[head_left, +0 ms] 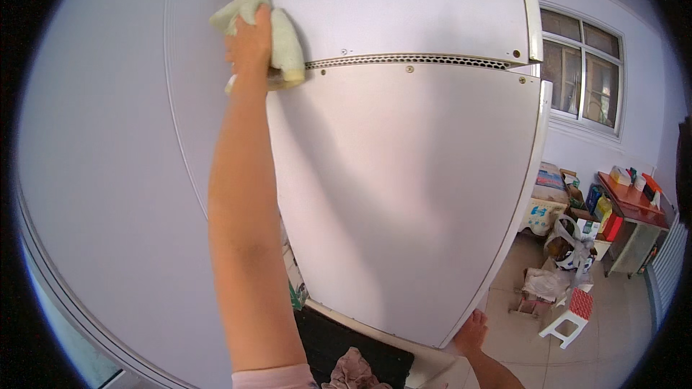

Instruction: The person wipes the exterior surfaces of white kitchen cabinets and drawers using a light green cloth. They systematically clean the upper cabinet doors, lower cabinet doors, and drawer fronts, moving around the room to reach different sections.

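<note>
A tall white appliance that looks like a refrigerator (389,173) stands before me, its upper and lower panels parted by a dark perforated strip (411,63). At the strip's left end, my left hand (251,43) is closed on a pale green cloth (287,42) with yellowish edging. The bunched cloth lies against the appliance's left edge and partly hides it. Low on the other side, my right hand (472,329) is at the lower panel's right edge with fingers bent against it. Its palm and part of its fingers are hidden.
A smooth pale panel (101,137) rises close on the left. Beyond the appliance, a red-topped white stool (566,323) stands on the tiled floor near plastic bags (573,248), boxes and a reddish-brown table (634,198). A window (582,72) is in the wall above.
</note>
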### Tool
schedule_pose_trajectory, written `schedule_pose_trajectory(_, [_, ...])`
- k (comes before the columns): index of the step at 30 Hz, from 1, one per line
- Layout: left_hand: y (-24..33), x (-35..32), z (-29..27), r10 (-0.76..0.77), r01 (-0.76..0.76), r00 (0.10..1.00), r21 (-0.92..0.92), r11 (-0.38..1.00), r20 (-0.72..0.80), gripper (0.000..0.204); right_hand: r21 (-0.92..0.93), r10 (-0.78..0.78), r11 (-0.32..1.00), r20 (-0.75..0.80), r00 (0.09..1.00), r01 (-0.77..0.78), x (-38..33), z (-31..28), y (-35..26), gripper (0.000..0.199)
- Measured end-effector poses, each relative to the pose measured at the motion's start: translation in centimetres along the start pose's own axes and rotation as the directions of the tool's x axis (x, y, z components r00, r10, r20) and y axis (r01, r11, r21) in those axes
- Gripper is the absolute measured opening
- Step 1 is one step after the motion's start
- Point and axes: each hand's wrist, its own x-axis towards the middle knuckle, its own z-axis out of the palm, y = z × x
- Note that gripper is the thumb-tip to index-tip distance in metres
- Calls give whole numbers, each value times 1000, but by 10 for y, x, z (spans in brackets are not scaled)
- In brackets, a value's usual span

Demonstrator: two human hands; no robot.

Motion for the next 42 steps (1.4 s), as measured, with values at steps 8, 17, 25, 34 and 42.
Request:
schedule_pose_trajectory(8, [149, -20, 28, 186, -190, 975, 21, 982, 123, 72, -28, 5, 1000, -65, 998, -7, 5, 6, 14, 44])
schedule_pose_trajectory(17, [183, -37, 30, 603, -589, 790, -139, 796, 110, 53, 9, 33, 999, 8, 999, -33, 5, -2, 5, 39])
schedule_pose_trajectory(25, [3, 32, 13, 165, -159, 982, 67, 985, -95, 73, -32, -57, 998, 39, 998, 58, 2, -9, -11, 44])
schedule_pose_trajectory(34, [164, -236, 47, 884, -875, 453, -249, 416, -114, 59, -31, -20, 999, 15, 1000, 21, 1, -7, -6, 48])
schedule_pose_trajectory(42, [40, -231, -1, 842, -836, 518, -116, 536, 150, 81, -51, -35, 998, 3, 999, 35, 1, -8, 3, 45])
